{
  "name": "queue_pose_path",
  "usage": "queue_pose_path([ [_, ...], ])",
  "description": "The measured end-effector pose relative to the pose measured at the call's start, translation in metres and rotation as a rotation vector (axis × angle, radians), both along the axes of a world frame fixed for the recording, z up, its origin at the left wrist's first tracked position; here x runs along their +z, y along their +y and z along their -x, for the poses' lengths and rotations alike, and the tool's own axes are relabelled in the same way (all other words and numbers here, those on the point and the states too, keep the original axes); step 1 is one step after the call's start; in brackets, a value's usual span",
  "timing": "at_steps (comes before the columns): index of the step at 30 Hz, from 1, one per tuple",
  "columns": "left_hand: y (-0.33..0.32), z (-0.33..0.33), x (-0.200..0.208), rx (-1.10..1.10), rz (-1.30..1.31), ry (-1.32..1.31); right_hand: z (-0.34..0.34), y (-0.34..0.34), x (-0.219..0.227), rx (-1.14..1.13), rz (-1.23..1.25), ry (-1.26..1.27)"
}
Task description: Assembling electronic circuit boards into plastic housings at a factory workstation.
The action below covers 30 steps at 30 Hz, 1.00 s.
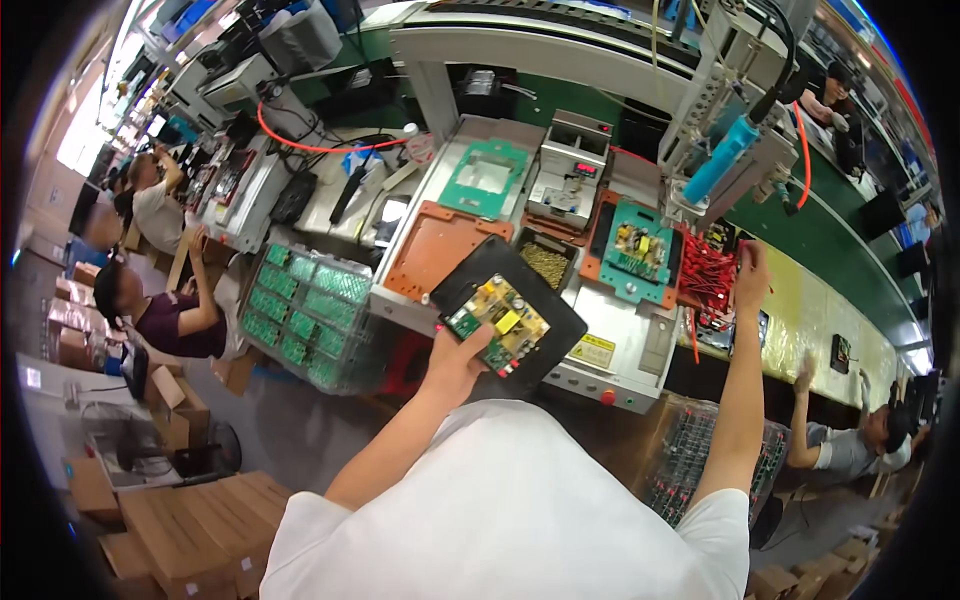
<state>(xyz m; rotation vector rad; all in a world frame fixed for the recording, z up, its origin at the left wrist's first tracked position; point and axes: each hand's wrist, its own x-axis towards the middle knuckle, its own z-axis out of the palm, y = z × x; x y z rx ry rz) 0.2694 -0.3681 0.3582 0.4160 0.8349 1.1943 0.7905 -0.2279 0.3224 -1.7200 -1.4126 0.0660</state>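
My left hand (455,362) grips the near left edge of a flat black plastic panel (555,320), its thumb over a circuit board (505,322) with yellow parts that sits on it. The panel is tilted in front of my chest. My right hand (752,278) is at the right side of a heap of red cables (706,272), its fingers closed. Bits of red show beside those fingers, seemingly a cable. Between my hands, another circuit board (640,248) lies in a green and orange fixture (625,290) on the machine bed.
A blue screwdriver head (722,160) hangs above the fixture. Left of it are a bin of brass screws (543,265), an orange plate (430,250) and a green frame (485,178). Green boards fill a clear tray (305,315) at left. A co-worker (862,440) sits at right.
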Motion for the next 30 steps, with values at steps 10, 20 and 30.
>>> queue_pose_path([
  [10,-0.013,0.04,0.014,-0.017,-0.036,0.122,0.024,0.032,-0.019,-0.018,-0.136,0.545],
  [20,-0.012,0.031,0.019,-0.058,-0.065,0.044,0.039,0.024,-0.009,-0.02,-0.077,0.779],
  [30,-0.011,0.028,0.025,-0.082,-0.038,0.053,0.106,0.076,-0.027,-0.063,-0.576,0.871],
])
